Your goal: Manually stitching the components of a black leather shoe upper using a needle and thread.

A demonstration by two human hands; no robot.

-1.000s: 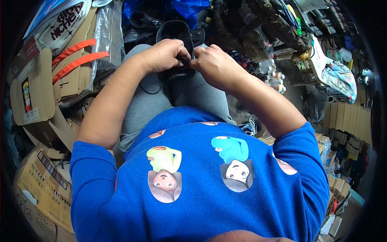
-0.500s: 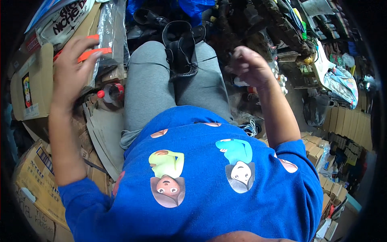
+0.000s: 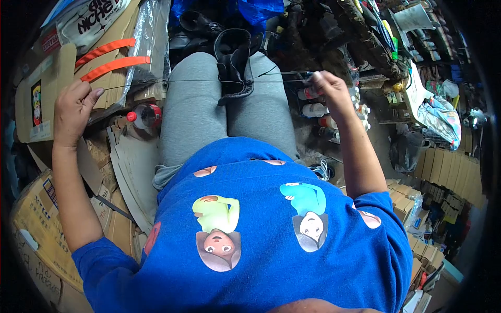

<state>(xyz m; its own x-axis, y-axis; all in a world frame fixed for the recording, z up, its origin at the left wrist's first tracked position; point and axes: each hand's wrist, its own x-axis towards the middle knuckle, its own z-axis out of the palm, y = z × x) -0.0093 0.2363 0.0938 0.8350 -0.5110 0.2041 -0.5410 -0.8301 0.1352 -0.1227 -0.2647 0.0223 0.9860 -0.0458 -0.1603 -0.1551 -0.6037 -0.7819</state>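
A black leather boot (image 3: pixel 235 68) is clamped between my knees, its opening facing up. A thin dark thread (image 3: pixel 195 80) runs out from it to both sides, stretched nearly straight across my thighs. At the left end, my left hand (image 3: pixel 74 109) is closed and pinches the thread between thumb and fingers. Out on the right, my right hand (image 3: pixel 331 91) has its fingers closed on the other length of thread; a small dark thing shows at its fingertips, too small to name. Neither hand touches the boot.
Two orange strips (image 3: pixel 112 68) lie on cardboard at the left, beside a red-capped bottle (image 3: pixel 145 116). More black footwear (image 3: pixel 198 23) lies beyond my knees. Several small bottles (image 3: pixel 315 110) stand right of my leg. Cardboard boxes (image 3: pixel 44 224) fill the lower left.
Both hands have moved outward, the left lower and clear of the orange strips. The thread, slack across my legs before, is now drawn taut to both sides. The boot stays between my knees.
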